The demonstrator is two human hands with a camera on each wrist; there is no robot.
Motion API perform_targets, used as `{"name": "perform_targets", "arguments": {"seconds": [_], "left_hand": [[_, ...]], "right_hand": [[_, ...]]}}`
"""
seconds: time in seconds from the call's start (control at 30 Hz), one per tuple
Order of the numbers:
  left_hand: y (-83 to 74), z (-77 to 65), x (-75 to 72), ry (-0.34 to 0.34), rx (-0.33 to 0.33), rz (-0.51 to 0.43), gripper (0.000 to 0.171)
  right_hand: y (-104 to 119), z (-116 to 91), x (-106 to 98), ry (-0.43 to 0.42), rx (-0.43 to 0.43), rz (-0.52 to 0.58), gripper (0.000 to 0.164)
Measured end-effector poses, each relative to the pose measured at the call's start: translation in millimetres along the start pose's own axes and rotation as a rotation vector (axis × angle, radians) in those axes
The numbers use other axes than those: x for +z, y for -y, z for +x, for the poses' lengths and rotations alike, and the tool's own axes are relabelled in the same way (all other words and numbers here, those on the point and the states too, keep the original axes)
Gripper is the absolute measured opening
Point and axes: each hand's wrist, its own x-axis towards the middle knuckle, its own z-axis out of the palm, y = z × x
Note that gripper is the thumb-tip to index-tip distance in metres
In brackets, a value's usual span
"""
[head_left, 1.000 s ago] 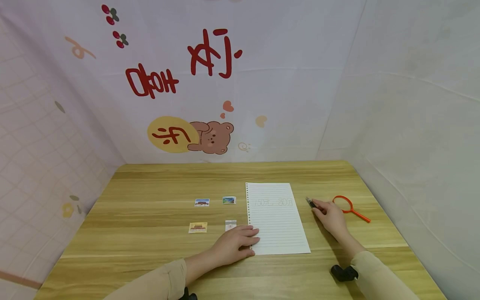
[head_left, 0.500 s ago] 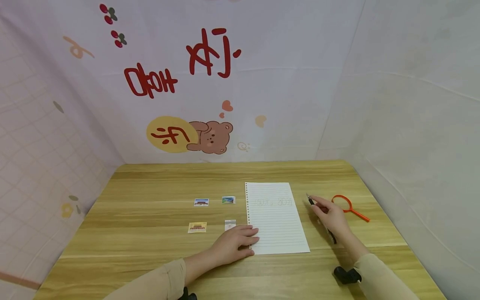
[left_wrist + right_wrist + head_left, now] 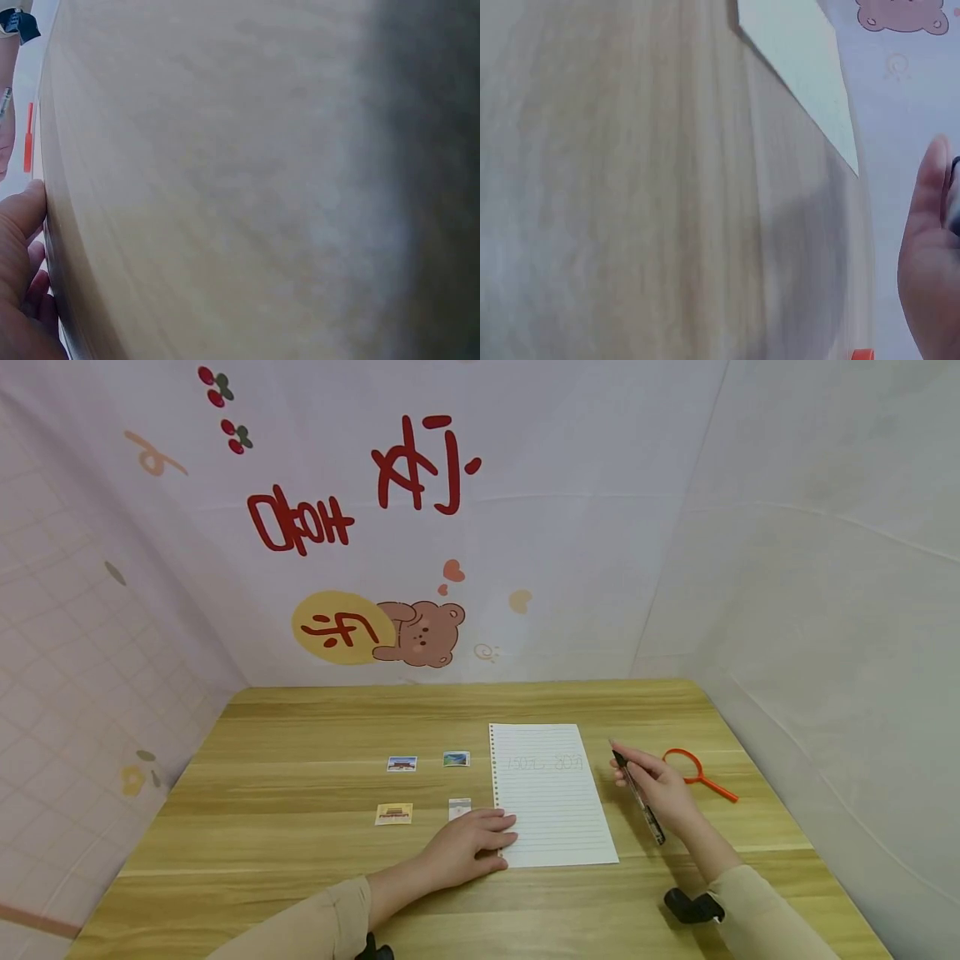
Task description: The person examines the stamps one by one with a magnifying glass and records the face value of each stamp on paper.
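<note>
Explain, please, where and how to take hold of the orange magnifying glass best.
The magnifying glass is probably best pinched by its slim handle, from the near right: the handle points that way, while the ring lies beside the right hand.

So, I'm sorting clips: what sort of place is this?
Probably an indoor desk nook: a brown woodgrain tabletop, white cartoon-printed fabric hung behind it, a white ruled paper sheet.

The wood-grain worktop (image 3: pixel 300 718) carries a lined, hole-punched sheet of paper (image 3: pixel 555 814). Four postage stamps (image 3: pixel 402 764) lie left of it, an orange magnifying glass (image 3: pixel 720 790) to its right.
</note>
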Motion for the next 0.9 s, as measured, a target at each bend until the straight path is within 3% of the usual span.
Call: {"name": "perform_targets", "arguments": {"seconds": [0.17, 0.43, 0.53, 0.73, 0.9], "left_hand": [[-1.7, 0.3, -1.9, 0.002, 0.000, 0.000, 0.044], [-3.1, -0.2, -3.3, 0.003, -0.003, 0.002, 0.044], [-2.7, -0.3, -2.7, -0.001, -0.003, 0.005, 0.044], [-1.6, -0.5, -1.6, -0.005, -0.003, 0.000, 0.043], [-1.1, -0.4, -1.1, -0.003, -0.001, -0.008, 0.043]], "right_hand": [[-0.1, 5.8, 5.3, 0.135, -0.146, 0.218, 0.043], [10.0, 10.2, 37.6, 0.042, -0.114, 0.449, 0.045], [9.6, 13.9, 47.7, 0.010, -0.141, 0.462, 0.041], [2.1, 22.8, 65.0, -0.010, -0.163, 0.356, 0.035], [-3.4, 27.4, 80.7, -0.014, -0.128, 0.273, 0.035]]}}
